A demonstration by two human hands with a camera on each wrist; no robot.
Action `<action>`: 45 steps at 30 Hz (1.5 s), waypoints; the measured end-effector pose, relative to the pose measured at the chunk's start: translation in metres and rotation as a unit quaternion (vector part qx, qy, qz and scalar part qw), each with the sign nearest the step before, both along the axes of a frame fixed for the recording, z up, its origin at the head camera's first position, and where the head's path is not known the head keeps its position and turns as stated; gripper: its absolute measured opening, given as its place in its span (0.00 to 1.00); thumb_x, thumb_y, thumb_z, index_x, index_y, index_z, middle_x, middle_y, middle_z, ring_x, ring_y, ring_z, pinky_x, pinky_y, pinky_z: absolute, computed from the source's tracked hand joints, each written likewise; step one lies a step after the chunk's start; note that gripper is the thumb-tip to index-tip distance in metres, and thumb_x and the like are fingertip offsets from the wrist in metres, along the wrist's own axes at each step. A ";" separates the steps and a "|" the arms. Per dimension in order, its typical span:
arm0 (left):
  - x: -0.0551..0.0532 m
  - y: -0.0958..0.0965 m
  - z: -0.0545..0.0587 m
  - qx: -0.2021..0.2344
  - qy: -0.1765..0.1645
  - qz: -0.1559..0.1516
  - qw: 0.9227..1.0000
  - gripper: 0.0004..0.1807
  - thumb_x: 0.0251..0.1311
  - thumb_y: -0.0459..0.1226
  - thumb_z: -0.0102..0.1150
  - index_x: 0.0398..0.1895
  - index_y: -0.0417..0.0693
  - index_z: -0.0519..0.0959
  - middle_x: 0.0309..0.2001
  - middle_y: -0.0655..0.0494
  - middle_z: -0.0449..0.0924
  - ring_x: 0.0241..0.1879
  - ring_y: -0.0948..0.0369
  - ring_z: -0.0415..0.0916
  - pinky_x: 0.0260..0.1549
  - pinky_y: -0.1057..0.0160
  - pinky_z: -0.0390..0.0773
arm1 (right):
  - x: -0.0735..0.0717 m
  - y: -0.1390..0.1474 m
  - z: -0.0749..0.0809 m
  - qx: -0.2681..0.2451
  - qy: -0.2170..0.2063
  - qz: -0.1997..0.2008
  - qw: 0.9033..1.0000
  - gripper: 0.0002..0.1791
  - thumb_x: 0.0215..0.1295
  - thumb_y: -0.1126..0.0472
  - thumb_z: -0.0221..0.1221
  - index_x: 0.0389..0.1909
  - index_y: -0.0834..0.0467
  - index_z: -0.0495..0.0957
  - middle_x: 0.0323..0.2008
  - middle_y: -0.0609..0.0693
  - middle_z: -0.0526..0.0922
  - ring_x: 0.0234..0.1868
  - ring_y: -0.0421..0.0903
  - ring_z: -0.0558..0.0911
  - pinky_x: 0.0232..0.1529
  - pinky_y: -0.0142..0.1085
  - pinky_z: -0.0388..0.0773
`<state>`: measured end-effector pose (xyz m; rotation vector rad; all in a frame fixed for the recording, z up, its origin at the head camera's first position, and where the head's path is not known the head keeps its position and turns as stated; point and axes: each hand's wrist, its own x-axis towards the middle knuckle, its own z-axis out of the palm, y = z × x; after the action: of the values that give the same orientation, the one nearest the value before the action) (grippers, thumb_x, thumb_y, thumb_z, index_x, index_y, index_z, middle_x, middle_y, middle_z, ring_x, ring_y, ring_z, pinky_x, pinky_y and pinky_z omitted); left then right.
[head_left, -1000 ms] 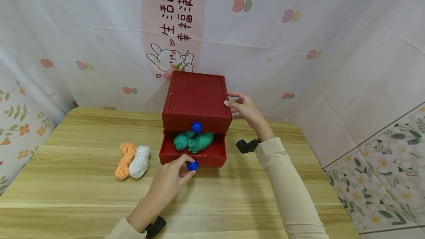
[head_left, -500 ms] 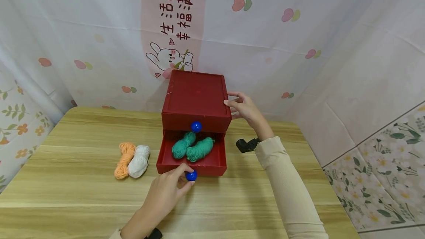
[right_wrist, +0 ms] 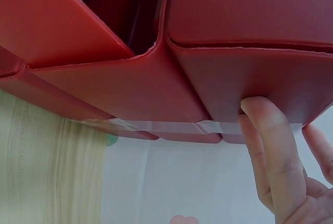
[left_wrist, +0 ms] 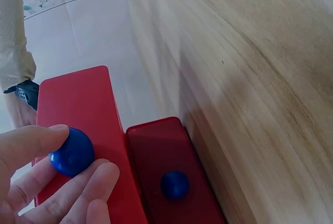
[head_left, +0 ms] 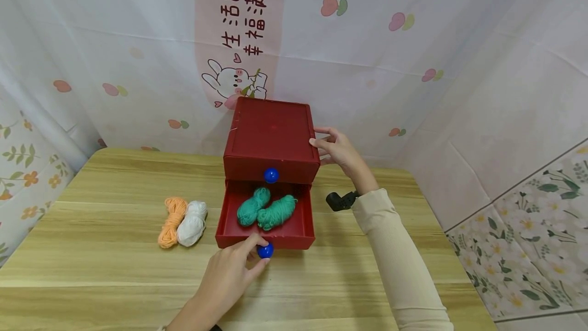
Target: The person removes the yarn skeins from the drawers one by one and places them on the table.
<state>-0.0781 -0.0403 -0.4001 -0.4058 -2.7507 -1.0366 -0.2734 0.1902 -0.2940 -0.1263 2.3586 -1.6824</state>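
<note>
- Clock below = head view, centred on the red cabinet, 12 being away from the person.
- Left hand at 7 o'clock, thumb and fingers clamped on the blue knob of the pulled-out drawer. Left wrist view confirms: knob sits between the digits.
- Right hand at 3 o'clock on the cabinet. Thumb tip at the top edge, fingers spread apart and fairly straight along the side wall; one fingertip touches that wall in the right wrist view.
- Pulled-out drawer extends toward 6. Inside, two teal yarn bundles: one at 10, its neighbour at 4, side by side. Can't tell if they touch.
- Top drawer sits above it, shut, own blue ball on the front.
- Bottom drawer shows in left wrist view, blue ball handle on it, next to the table.
- Clear tape runs across the cabinet side, right wrist view.
- At 8 o'clock on the table: orange skein, with white skein against it on its 3 o'clock side.
- Black wrist device at 4, cream sleeve beyond it.
- Patterned backdrop at 12, rabbit print at 11.
</note>
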 end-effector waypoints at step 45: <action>0.013 -0.013 0.036 -0.042 -0.013 -0.052 0.998 0.06 0.55 0.43 0.63 0.36 0.63 0.80 0.16 0.74 0.74 0.16 0.77 0.65 0.16 0.74 0.63 | 0.000 0.000 -0.001 -0.008 0.001 0.001 1.000 0.28 0.67 0.58 0.53 0.67 0.54 0.59 0.51 0.58 0.69 0.35 0.46 0.80 0.29 0.34 0.80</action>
<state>-0.0654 -0.0533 -0.3638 -0.5557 -2.8305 -0.9587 -0.2737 0.1903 -0.2946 -0.1322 2.3461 -1.7006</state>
